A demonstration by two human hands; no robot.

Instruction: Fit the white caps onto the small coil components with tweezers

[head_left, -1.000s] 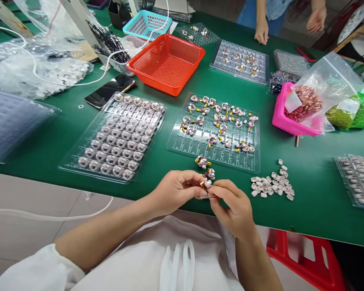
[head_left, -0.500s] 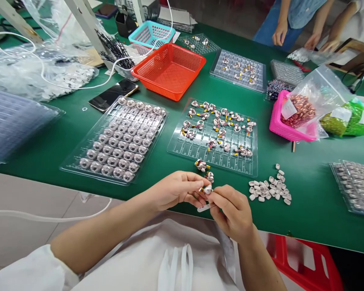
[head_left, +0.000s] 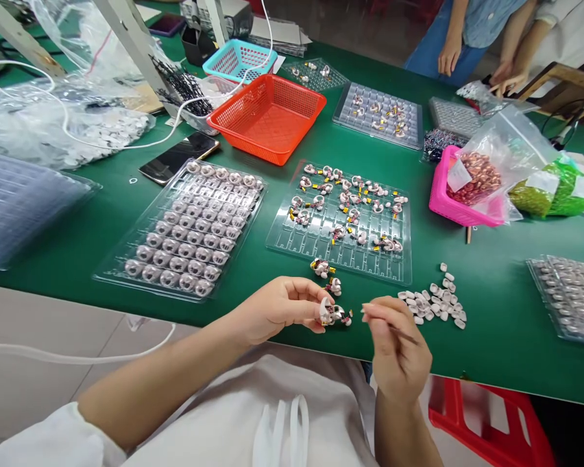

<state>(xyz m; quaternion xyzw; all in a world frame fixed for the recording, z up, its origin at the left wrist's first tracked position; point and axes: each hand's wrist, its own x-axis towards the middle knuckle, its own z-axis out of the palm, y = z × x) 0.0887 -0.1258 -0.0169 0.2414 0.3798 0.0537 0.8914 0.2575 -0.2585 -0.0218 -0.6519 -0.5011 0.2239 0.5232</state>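
Observation:
My left hand (head_left: 289, 308) pinches a small white earbud-like part (head_left: 329, 312) with dark and yellow bits hanging from its right side. My right hand (head_left: 398, 344) is a short way to the right, apart from that part. Its thumb and forefinger are pressed together, and something slim shows along the fingers, too unclear to name. Two similar wired parts (head_left: 323, 267) lie on the table just beyond my left hand. Behind them a clear tray (head_left: 292, 241) holds many more. Small white caps (head_left: 435, 303) lie in a loose pile right of my right hand.
A tray of round shiny shells (head_left: 178, 240) is at left, near a phone (head_left: 178, 157). Behind stand a red basket (head_left: 267, 120) and a blue basket (head_left: 238, 59). At right are a pink basket (head_left: 440, 188) and another filled tray (head_left: 569, 298). Other people's hands (head_left: 509, 78) work at far right.
My right hand has moved right, away from my left hand. The part in my left hand is turned and now shows its inside and wires. The white strip between the hands is out of sight.

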